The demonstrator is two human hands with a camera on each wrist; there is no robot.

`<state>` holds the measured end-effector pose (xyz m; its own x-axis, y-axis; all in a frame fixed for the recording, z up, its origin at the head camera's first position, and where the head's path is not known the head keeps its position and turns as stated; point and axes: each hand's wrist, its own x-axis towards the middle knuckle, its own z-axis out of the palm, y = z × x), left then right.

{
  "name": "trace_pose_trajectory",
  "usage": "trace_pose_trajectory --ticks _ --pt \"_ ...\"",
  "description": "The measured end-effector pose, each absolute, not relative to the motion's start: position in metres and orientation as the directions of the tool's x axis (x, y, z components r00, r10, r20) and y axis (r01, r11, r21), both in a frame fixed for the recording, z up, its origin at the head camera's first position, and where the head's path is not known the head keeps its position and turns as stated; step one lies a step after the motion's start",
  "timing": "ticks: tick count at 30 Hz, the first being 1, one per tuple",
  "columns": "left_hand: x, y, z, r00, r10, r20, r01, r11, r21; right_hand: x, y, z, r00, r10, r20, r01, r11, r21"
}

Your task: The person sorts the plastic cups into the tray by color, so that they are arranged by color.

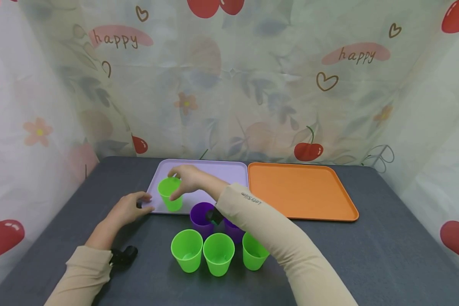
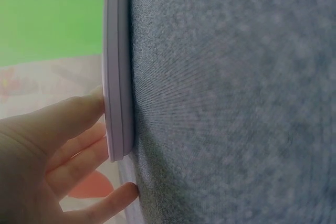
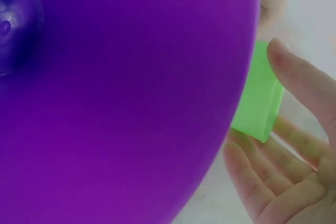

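Right hand (image 1: 189,177) grips green cup (image 1: 172,205) on far-left lavender tray (image 1: 196,198); left hand (image 1: 126,208), spread loosely, touches tray's near-left corner.

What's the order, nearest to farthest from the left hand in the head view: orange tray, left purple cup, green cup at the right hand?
1. Green cup, just right of the left hand.
2. Left purple cup, farther right, by the near edge of the lavender tray.
3. Orange tray, farthest, on the right.
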<state>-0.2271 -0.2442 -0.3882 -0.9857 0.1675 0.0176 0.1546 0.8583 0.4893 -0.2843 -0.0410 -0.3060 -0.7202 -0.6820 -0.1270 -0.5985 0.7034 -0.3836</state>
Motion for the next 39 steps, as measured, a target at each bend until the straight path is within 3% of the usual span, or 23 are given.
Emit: trace_pose_trajectory --ticks 25,39 --pt "-0.229 -0.246 -0.391 -0.984 0.177 0.018 0.162 0.854 0.494 -0.286 -0.044 -0.307 -0.690 -0.701 -0.183 -0.643 0.709 -0.291" --pt "-0.230 -0.245 -0.390 -0.985 0.174 0.014 0.159 0.861 0.484 -0.283 -0.020 -0.275 -0.709 -0.686 -0.164 -0.568 0.693 -0.445"
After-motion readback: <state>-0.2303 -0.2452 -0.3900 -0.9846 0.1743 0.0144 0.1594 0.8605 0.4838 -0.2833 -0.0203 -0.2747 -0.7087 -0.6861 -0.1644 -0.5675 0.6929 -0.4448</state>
